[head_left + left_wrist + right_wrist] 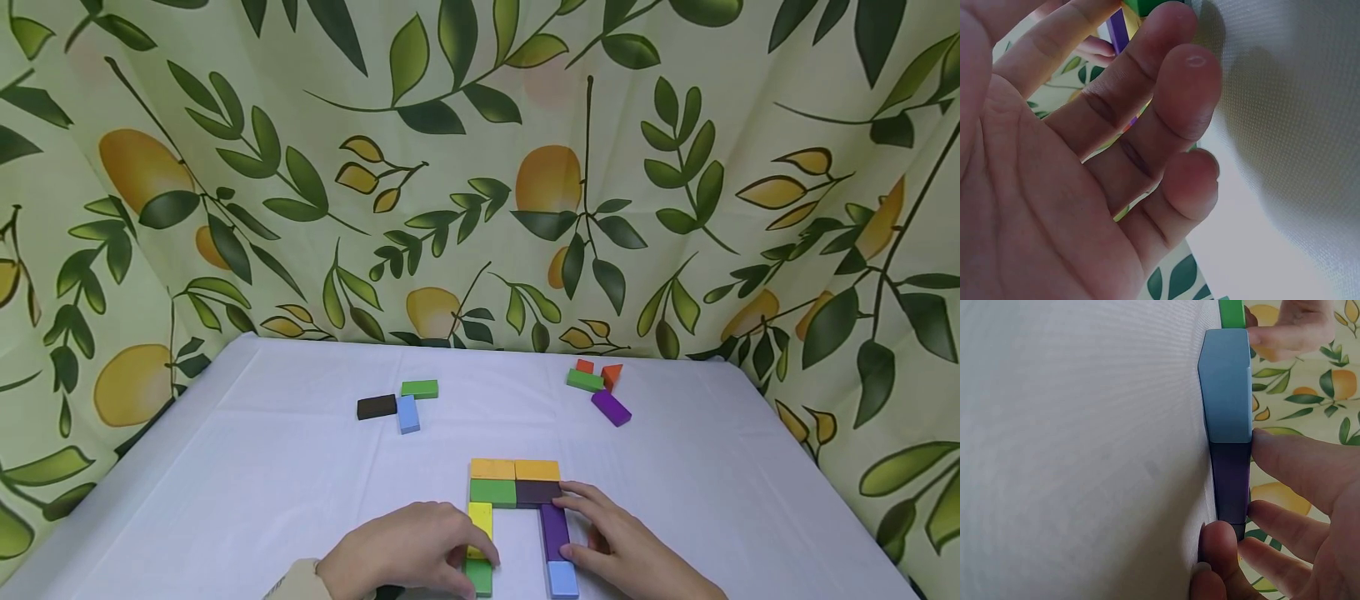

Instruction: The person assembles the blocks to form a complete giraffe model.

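In the head view, flat blocks form an upside-down U. Two orange blocks top a green block and a black block. The left leg has a yellow block above a small green block; my left hand pinches this green one between thumb and index finger. The right leg has a purple block above a light blue block. My right hand touches the purple block's outer side with its thumb, its other fingertips resting by the black block. Left-hand fingers partly hide the green block.
Farther back on the white-covered table lie a black block, a green block and a blue block. At the back right are a green block, a purple block and two red-orange pieces. A patterned curtain stands behind.
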Available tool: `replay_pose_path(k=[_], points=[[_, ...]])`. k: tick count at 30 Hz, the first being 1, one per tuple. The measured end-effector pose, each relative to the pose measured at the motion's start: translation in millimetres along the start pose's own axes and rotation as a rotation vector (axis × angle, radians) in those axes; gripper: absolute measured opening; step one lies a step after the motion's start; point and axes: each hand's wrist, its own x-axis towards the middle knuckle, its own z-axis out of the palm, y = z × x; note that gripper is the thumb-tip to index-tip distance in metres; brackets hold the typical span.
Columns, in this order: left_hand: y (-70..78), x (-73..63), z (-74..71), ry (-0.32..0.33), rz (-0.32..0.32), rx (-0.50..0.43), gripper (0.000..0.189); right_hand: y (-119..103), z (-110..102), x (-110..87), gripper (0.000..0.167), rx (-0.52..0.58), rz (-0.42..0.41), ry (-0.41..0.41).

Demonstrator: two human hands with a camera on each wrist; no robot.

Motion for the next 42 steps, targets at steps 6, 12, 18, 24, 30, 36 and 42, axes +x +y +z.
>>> replay_pose_path(k=[6, 12, 18, 24, 30, 36, 42], points=[[-0.7, -0.7, -2.4, 0.026, -0.017, 0.015, 0.038, 0, 0, 0.2, 0.061, 0.002, -0.008, -0.002], [-1.1, -0.4, -7.4, 0.157, -0.106, 0.137, 0.059, 1, 0, 0.1, 0.062, 0.004, -0.015, 0.0], [-4.6, 0.6, -6.2, 0.197, -0.111, 0.185, 0.07, 2, 0, 0.7, 0.062, -0.015, -0.042, 0.005], [-9.9, 2.2, -3.5, 0.183, -0.112, 0.166, 0.076, 2, 0, 0.8, 0.061, -0.011, -0.044, 0.006], [-15.0, 3.3, -0.3, 0.163, -0.117, 0.154, 0.077, 3, 0, 1.4, 0.062, 0.008, -0.033, 0.002], [-15.1, 3.4, 0.3, 0.149, -0.136, 0.127, 0.076, 3, 0, 1.7, 0.063, -0.001, -0.026, -0.006], [-14.0, 3.2, -0.3, 0.151, -0.145, 0.121, 0.076, 1, -2, 1.2, 0.061, -0.018, -0.036, 0.0]])
